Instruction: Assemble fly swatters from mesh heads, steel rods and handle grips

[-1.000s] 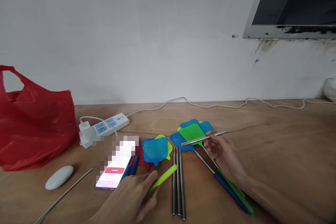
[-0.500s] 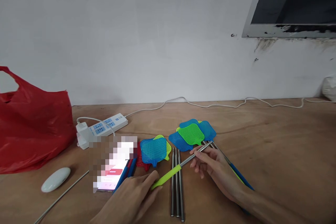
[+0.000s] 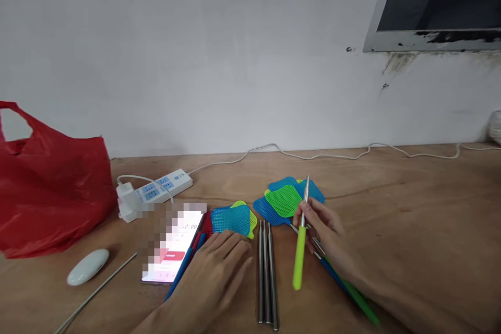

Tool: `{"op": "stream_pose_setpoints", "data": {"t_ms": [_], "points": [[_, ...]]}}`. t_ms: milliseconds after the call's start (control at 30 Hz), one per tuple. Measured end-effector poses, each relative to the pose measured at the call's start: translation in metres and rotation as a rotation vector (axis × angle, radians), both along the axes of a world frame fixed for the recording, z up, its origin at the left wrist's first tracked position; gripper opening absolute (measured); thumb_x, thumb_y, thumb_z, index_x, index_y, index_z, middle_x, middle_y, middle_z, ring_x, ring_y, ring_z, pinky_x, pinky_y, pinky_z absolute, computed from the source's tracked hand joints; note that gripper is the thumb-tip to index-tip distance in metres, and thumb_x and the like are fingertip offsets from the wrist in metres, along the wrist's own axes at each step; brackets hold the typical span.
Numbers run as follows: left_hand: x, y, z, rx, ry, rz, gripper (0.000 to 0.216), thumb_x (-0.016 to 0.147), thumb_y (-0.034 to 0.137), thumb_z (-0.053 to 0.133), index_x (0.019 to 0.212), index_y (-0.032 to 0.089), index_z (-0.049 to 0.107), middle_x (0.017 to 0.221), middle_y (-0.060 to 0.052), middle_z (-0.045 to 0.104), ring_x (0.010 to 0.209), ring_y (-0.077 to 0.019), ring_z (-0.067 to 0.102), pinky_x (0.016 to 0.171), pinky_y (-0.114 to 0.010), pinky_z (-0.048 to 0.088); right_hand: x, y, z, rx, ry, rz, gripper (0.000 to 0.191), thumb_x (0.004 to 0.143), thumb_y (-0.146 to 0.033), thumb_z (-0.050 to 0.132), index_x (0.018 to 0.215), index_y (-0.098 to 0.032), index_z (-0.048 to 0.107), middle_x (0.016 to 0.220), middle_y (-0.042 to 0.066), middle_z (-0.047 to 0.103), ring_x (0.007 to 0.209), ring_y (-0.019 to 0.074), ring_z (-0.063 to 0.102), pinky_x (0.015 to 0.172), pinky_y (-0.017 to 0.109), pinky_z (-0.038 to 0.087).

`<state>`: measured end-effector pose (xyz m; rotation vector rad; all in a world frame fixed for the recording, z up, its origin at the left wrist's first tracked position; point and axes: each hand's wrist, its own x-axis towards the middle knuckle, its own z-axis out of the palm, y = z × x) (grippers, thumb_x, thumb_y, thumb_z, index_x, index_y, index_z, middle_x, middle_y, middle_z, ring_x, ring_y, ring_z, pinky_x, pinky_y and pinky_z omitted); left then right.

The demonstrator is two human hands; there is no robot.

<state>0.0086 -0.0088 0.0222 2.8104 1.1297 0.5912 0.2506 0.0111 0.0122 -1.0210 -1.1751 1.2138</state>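
Observation:
My right hand (image 3: 326,229) is closed on a fly swatter handle (image 3: 299,258) with a yellow-green grip and a metal rod, its rod end pointing up. Beyond that hand lies a pile of fly swatters with green (image 3: 285,200) and blue mesh heads; their rods and coloured grips run under my wrist. My left hand (image 3: 219,271) is open, back upward, fingers stretched over the lower edge of a blue swatter head (image 3: 230,218). Yellow and red heads show around that blue one. Whether my fingertips touch it is hidden. Several bare metal rods (image 3: 267,276) lie between my hands.
A lit phone (image 3: 176,245) lies left of my left hand, with blue and red grips (image 3: 187,258) along its edge. Farther left are a white oval object (image 3: 88,267), a power strip (image 3: 172,185) and a red plastic bag (image 3: 55,193). A white cable (image 3: 309,157) runs along the wall.
My left hand has let go of the yellow-green grip and moved forward over the blue swatter head. My right hand has swung the handle from slanted to nearly upright.

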Motion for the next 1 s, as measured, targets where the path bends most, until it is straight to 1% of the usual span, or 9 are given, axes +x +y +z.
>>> {"op": "stream_pose_setpoints", "data": {"t_ms": [67,133,300,367,467,533,733,900,1000], "points": [[-0.005,0.01,-0.006,0.036,0.069,-0.007,0.025,0.1,0.019,0.043,0.12,0.021,0.058,0.121,-0.007,0.067,0.112,-0.0281,0.06,0.095,-0.044,0.048,0.006,0.005,-0.003,-0.026,-0.01,-0.018,0.039,0.087,-0.059,0.06,0.078,-0.021,0.054,0.061,-0.004,0.056,0.041,0.0068,0.041,0.032,0.016,0.03],[-0.008,0.017,-0.012,0.064,0.126,0.021,0.03,0.1,0.024,0.047,0.129,0.021,0.055,0.126,-0.008,0.066,0.116,-0.0299,0.059,0.097,-0.048,0.047,0.009,0.008,-0.008,-0.03,-0.035,-0.015,0.04,0.087,-0.06,0.059,0.076,-0.021,0.053,0.055,-0.005,0.053,0.039,0.0064,0.037,0.031,0.017,0.025],[-0.01,0.021,-0.018,0.101,0.217,0.154,0.028,0.101,0.027,0.043,0.118,0.019,0.064,0.106,-0.009,0.071,0.094,-0.0303,0.066,0.083,-0.049,0.052,0.008,0.007,-0.015,0.0,-0.118,0.019,0.042,0.087,-0.06,0.058,0.076,-0.02,0.056,0.054,-0.006,0.051,0.041,0.0068,0.036,0.036,0.02,0.024],[-0.01,0.022,-0.017,0.133,0.231,0.151,0.029,0.099,0.028,0.046,0.121,0.02,0.063,0.112,-0.01,0.069,0.099,-0.0309,0.065,0.086,-0.049,0.051,0.008,0.007,-0.016,0.022,-0.146,0.037,0.041,0.089,-0.058,0.058,0.075,-0.02,0.057,0.053,-0.006,0.05,0.044,0.0076,0.038,0.04,0.021,0.027],[-0.007,0.027,-0.018,0.18,0.261,0.073,0.036,0.098,0.026,0.049,0.133,0.021,0.056,0.135,-0.009,0.062,0.12,-0.0316,0.058,0.098,-0.048,0.045,0.008,0.006,-0.017,0.046,-0.171,0.067,0.039,0.091,-0.055,0.056,0.076,-0.019,0.057,0.053,-0.006,0.05,0.049,0.009,0.044,0.046,0.022,0.032],[-0.004,0.031,-0.02,0.194,0.309,0.028,0.038,0.097,0.021,0.049,0.134,0.02,0.055,0.142,-0.009,0.058,0.127,-0.032,0.053,0.102,-0.048,0.041,0.009,0.005,-0.017,0.054,-0.183,0.074,0.039,0.092,-0.054,0.055,0.077,-0.019,0.058,0.054,-0.006,0.049,0.05,0.0095,0.045,0.048,0.023,0.033],[0.004,0.036,-0.023,0.194,0.444,0.007,0.033,0.094,0.009,0.048,0.124,0.015,0.062,0.127,-0.009,0.068,0.12,-0.029,0.059,0.104,-0.044,0.038,0.01,0.004,-0.018,0.057,-0.191,0.08,0.038,0.093,-0.053,0.055,0.077,-0.019,0.058,0.054,-0.006,0.049,0.049,0.0098,0.045,0.049,0.024,0.033],[0.004,0.036,-0.023,0.269,0.5,-0.06,0.037,0.097,0.011,0.051,0.133,0.017,0.055,0.134,-0.01,0.064,0.122,-0.0286,0.058,0.102,-0.043,0.038,0.01,0.004,-0.018,0.078,-0.2,0.077,0.038,0.094,-0.052,0.053,0.077,-0.019,0.059,0.053,-0.006,0.049,0.048,0.0092,0.044,0.048,0.024,0.032],[0.002,0.037,-0.025,0.311,0.505,-0.067,0.031,0.096,0.014,0.056,0.126,0.02,0.059,0.132,-0.008,0.065,0.121,-0.0293,0.058,0.103,-0.045,0.038,0.01,0.004,-0.017,0.061,-0.202,0.062,0.037,0.094,-0.052,0.054,0.077,-0.019,0.059,0.053,-0.006,0.049,0.046,0.0087,0.041,0.044,0.023,0.029]]}}
